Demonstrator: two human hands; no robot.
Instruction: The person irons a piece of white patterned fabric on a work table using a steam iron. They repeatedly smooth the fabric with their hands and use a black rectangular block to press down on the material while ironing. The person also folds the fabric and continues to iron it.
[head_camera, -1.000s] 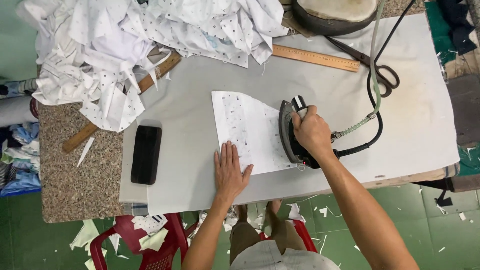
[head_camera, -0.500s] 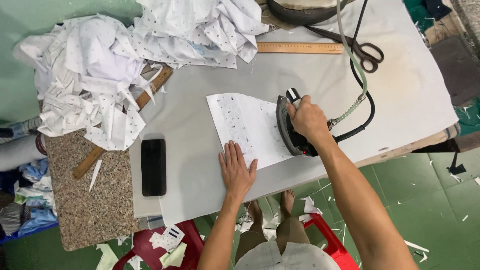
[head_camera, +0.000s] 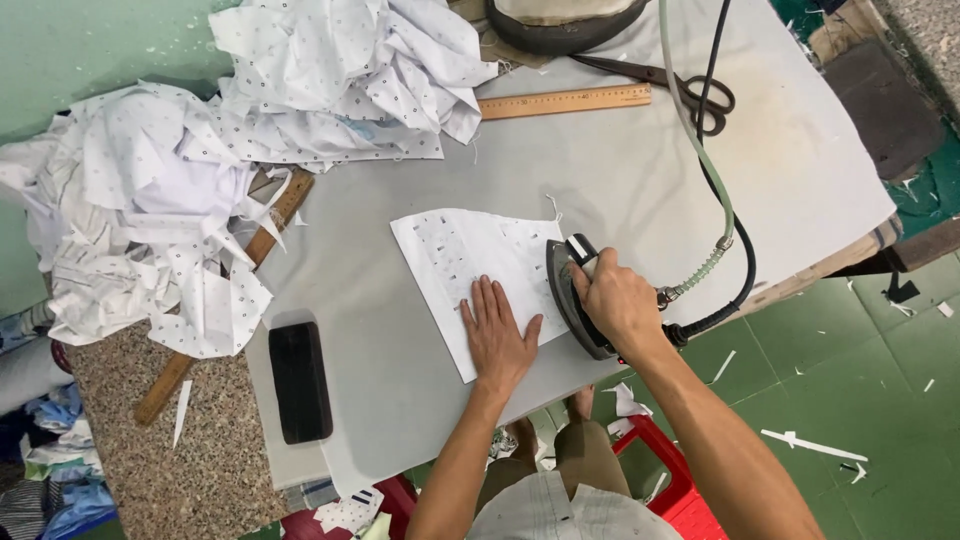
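Pressing step in hand, judged from the pose: the right hand (head_camera: 615, 300) is wrapped tight around the handle of a dark grey steam iron (head_camera: 572, 300), fingers closed on it, soleplate down on the right edge of a white printed fabric piece (head_camera: 470, 265) that lies flat in the middle of the pale grey padded ironing table (head_camera: 640, 170). The left hand (head_camera: 497, 335) lies open, palm down, fingers spread, flat on the lower part of the same fabric piece just beside the iron, gripping nothing, only pinning the cloth. A pale green hose and a black cable (head_camera: 728, 225) run from the iron's rear up across the table and out of frame at the top. Looks like mid-press, cloth mostly flat, the left part of the piece not under the iron. Next move, as a judgement, calls for sliding the iron leftward across the cloth with the flat hand shifted out of its path and kept clear of the hot soleplate, the cloth held taut so no crease gets pressed in, hose slack watched. Around: a black phone (head_camera: 300, 380) near the table's left edge, well apart from the hands; a heap of white dotted fabric cuttings (head_camera: 250, 140) at upper left; a wooden ruler (head_camera: 565, 101) and black-handled scissors (head_camera: 680, 85) at the far edge; a red plastic stool (head_camera: 670, 470) below the table.
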